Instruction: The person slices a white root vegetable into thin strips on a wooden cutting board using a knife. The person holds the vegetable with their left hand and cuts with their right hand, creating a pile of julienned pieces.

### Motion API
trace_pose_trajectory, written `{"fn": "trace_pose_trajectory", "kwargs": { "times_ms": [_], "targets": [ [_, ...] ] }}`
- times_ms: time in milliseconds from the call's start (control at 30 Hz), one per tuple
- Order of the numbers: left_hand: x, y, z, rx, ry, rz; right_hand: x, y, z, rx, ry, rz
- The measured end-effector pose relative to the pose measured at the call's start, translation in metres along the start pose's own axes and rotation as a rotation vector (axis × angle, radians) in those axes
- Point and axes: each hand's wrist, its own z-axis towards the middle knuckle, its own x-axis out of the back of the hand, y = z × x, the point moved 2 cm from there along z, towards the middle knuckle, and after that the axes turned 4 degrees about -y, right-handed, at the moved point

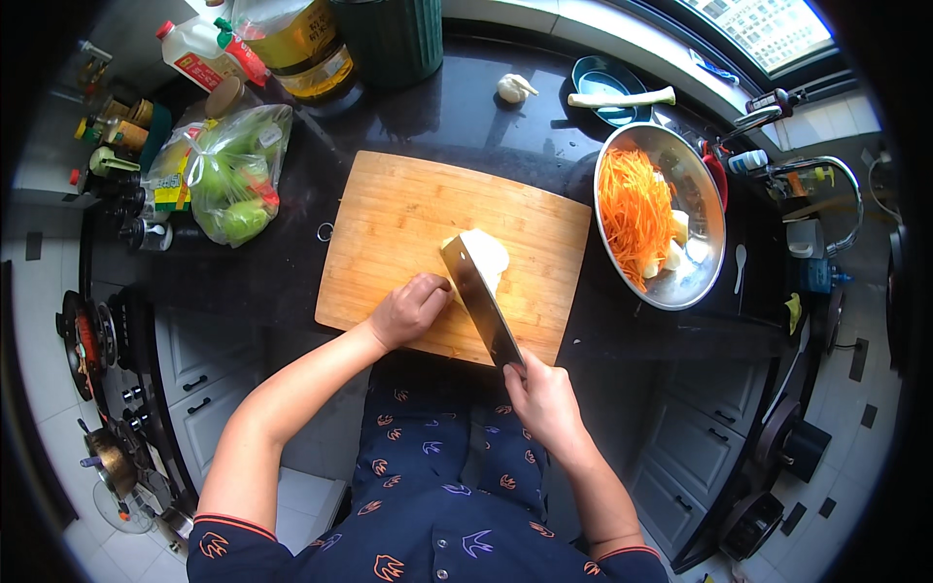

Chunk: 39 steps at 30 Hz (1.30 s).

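A wooden cutting board (389,214) lies before me on the dark counter. My right hand (546,400) grips the handle of a broad-bladed cleaver (478,303), which slants up and to the left across the board. Just beyond the blade, to its right, sits a pale white piece of food (489,255); its kind is unclear. My left hand (413,309) rests on the board left of the blade, its fingers curled in and close to the steel. Whatever those fingers hold is hidden.
On the right, a metal bowl (716,233) holds shredded carrot (634,212) and pale chunks. Behind the board lie a garlic bulb (515,88) and a peeler-like tool (622,98) across a teal dish. A bag of green vegetables (233,180) and an oil jug (296,49) stand left.
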Motion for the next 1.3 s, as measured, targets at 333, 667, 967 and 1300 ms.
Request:
{"fn": "trace_pose_trajectory", "kwargs": {
  "times_ms": [333, 667, 967, 1300],
  "targets": [
    [-0.001, 0.000, 0.001, -0.016, 0.026, -0.013, -0.008, -0.002, 0.018, 0.019, -0.012, 0.039],
    [0.000, 0.000, 0.001, -0.021, 0.029, -0.016, -0.035, 0.004, 0.051, 0.136, 0.092, -0.019],
    [0.000, 0.001, -0.002, 0.004, 0.005, -0.002, -0.038, 0.002, 0.051, 0.190, 0.112, -0.076],
    [-0.007, -0.002, -0.008, 0.019, 0.080, -0.001, -0.001, -0.005, 0.011, 0.122, 0.159, 0.066]
  ]
}}
